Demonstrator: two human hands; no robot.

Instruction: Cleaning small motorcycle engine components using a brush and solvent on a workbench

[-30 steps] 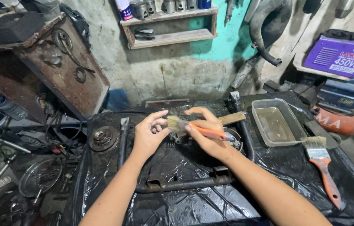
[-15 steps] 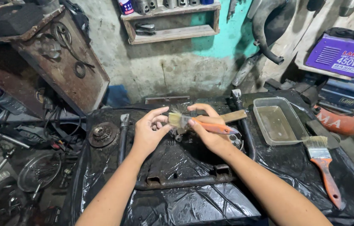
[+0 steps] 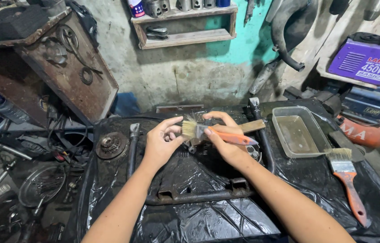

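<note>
A bench [image 3: 334,216] fills the middle, with a metal frame [image 3: 199,193] lying on it nearest the viewer. Above the frame's middle the left hand [image 3: 160,144] and right hand [image 3: 226,139] meet around a brush [image 3: 212,133], the left hand on the left at the bristles, the right hand on the handle; a sprocket [image 3: 111,145] lies left of them, a tray [image 3: 298,131] right of them, and a second brush [image 3: 347,180] just before the tray's near right corner. Behind the bench stands a wall with a shelf [image 3: 185,24] high up, a cabinet [image 3: 59,63] sits at the far left, and a welder [image 3: 370,60] at the far right.
</note>
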